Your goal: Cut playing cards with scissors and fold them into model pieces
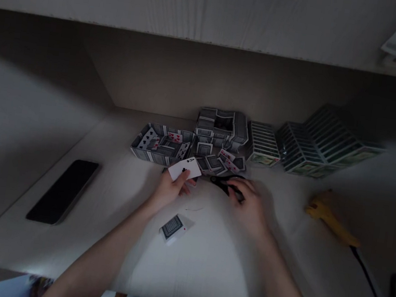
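My left hand is closed on a white playing card, an ace of clubs, with the thumb across its face. To its right, my right hand has its fingers on black-handled scissors, which point left toward the card. Behind both hands lie several small folded card pieces, some showing patterned backs and some red marks. A small stack of cut card pieces rests on the table nearer to me, below my left hand.
An open box made of cards and a card-built model stand at the back. Right of them are striped folded-paper stacks. A black phone lies left, a yellow corded tool right. A shelf edge overhangs the table.
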`<control>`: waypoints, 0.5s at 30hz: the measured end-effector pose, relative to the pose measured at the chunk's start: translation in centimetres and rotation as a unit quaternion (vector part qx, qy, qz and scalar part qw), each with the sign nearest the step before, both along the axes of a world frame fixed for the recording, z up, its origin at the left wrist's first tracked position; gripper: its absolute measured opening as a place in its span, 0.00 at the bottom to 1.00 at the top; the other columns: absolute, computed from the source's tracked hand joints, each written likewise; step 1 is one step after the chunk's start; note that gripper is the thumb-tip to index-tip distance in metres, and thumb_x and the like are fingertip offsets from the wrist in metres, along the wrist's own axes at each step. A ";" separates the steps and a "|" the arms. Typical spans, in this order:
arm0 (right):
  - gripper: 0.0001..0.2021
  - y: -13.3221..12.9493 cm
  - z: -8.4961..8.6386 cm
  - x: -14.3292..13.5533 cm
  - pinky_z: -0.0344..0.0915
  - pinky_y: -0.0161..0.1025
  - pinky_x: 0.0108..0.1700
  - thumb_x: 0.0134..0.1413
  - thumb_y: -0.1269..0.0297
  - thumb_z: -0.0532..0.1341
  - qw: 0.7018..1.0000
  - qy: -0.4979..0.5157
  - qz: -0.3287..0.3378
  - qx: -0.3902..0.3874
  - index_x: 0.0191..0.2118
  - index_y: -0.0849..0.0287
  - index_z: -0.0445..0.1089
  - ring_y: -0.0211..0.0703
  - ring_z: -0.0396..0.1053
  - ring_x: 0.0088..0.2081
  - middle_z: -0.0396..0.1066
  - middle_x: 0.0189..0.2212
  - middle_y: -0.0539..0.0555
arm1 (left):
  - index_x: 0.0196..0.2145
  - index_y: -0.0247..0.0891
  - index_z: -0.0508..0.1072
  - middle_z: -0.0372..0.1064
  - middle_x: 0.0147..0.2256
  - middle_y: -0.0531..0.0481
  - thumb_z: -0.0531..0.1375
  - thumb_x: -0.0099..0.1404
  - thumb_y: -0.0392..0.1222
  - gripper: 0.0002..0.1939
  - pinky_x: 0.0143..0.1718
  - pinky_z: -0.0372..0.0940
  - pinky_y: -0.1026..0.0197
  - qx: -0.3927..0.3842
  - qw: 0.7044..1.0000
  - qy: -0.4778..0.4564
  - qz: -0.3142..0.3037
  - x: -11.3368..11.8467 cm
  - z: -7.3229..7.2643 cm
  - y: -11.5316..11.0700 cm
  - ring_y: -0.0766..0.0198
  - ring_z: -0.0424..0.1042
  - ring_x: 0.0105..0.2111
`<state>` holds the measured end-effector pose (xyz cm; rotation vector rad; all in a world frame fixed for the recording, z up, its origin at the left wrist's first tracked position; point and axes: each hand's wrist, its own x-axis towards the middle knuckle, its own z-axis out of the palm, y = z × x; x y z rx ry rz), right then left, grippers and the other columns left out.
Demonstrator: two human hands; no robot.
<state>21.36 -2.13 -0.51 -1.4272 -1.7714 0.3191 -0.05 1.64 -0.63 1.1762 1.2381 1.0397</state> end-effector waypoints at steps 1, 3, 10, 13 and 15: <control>0.11 0.2 0.0 0.5 0.63 0.45 0.45 0.49 0.71 0.56 1.000 -0.019 0.013 -0.013 0.38 0.55 0.71 0.47 0.66 0.43 0.70 0.38 0.55 | 0.37 0.36 0.66 0.72 0.23 0.50 0.57 0.55 0.53 0.18 0.12 0.58 0.67 0.003 1.000 -0.003 0.007 -0.1 0.0 0.1 0.68 0.65 0.13; 0.12 0.3 -0.2 1.1 0.63 0.46 0.46 0.49 0.72 0.56 0.997 -0.053 0.037 -0.041 0.39 0.55 0.71 0.47 0.65 0.44 0.70 0.40 0.55 | 0.36 0.36 0.66 0.71 0.22 0.51 0.57 0.55 0.53 0.18 0.13 0.59 0.66 0.008 1.000 -0.006 0.016 -0.4 0.0 0.3 0.68 0.64 0.13; 0.17 0.2 -0.5 1.4 0.62 0.47 0.46 0.48 0.75 0.54 0.988 -0.129 0.018 -0.079 0.44 0.57 0.69 0.50 0.64 0.46 0.71 0.42 0.57 | 0.29 0.35 0.68 0.69 0.19 0.51 0.57 0.56 0.53 0.17 0.14 0.58 0.67 0.036 0.999 0.003 0.041 -1.0 -0.2 0.4 0.69 0.64 0.14; 0.15 0.1 -0.1 1.5 0.60 0.48 0.46 0.47 0.72 0.57 0.980 -0.166 -0.004 -0.109 0.43 0.59 0.69 0.51 0.65 0.45 0.71 0.40 0.58 | 0.25 0.35 0.68 0.66 0.17 0.53 0.59 0.54 0.53 0.16 0.13 0.55 0.68 0.043 0.997 0.014 0.067 -1.0 -0.3 0.4 0.71 0.62 0.13; 0.13 0.0 0.3 1.4 0.61 0.46 0.44 0.46 0.69 0.58 0.975 -0.174 -0.014 -0.134 0.41 0.60 0.68 0.50 0.66 0.42 0.71 0.39 0.58 | 0.23 0.34 0.68 0.64 0.16 0.54 0.60 0.53 0.53 0.17 0.12 0.53 0.68 0.045 0.997 0.028 0.062 -0.9 -0.3 0.4 0.72 0.60 0.12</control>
